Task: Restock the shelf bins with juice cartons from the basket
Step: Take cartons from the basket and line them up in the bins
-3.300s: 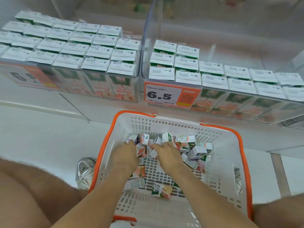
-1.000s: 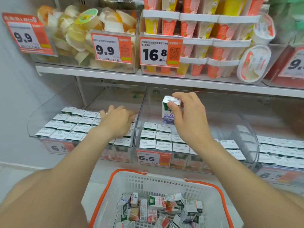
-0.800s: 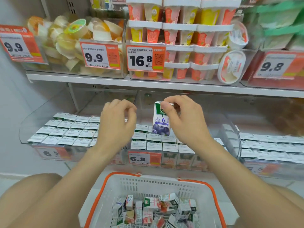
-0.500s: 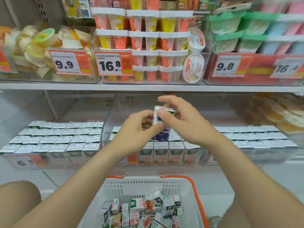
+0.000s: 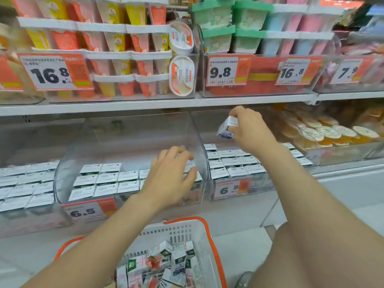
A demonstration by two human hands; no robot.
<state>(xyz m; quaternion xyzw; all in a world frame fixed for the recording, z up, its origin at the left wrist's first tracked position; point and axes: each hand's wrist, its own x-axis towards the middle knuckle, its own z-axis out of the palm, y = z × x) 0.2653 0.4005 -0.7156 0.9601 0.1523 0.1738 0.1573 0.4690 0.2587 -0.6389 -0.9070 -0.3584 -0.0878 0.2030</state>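
Right hand [image 5: 248, 129] grips a tilted juice carton [image 5: 226, 128], print blurred, over the right bin [image 5: 262, 182]; left hand [image 5: 170, 176] loose, empty: level it, then seat it upright behind the rows.

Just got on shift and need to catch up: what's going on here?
A person is restocking juice. Their right hand grips one small carton above the right-hand bin, not yet set down. The left hand hangs, fingers spread, over the middle bin. The basket below holds more loose cartons.
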